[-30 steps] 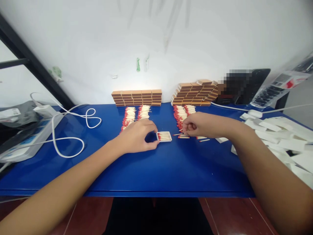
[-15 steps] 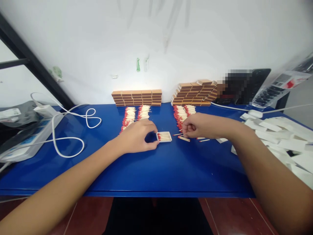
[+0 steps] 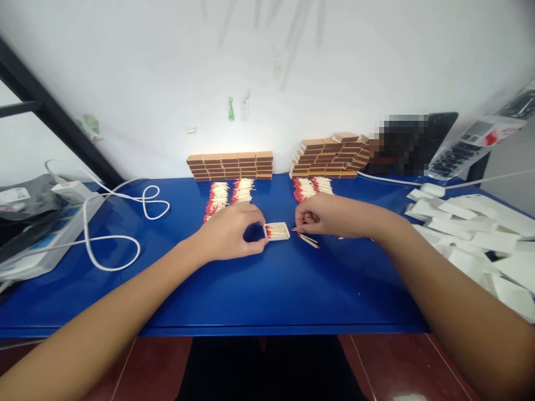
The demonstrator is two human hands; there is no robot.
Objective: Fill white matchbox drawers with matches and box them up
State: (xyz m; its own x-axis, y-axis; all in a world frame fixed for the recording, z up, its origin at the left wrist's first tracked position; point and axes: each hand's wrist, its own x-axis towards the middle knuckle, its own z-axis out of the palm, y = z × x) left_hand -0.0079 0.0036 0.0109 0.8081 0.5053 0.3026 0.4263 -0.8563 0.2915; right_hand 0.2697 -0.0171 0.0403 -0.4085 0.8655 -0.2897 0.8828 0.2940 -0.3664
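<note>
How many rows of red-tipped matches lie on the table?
4. Row one and row two lie behind the left hand holding the match tray; row three and row four behind the right hand, which pinches loose matches and may hide more.

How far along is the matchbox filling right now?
Done: two stacks of brown boxes stand against the wall. In hand: the left hand grips a white tray that already holds matches, and the right hand pinches a few loose matches just beside it. Left: long match rows lie on the blue table, and a pile of white card pieces sits at the right, so plenty likely remains.
</note>
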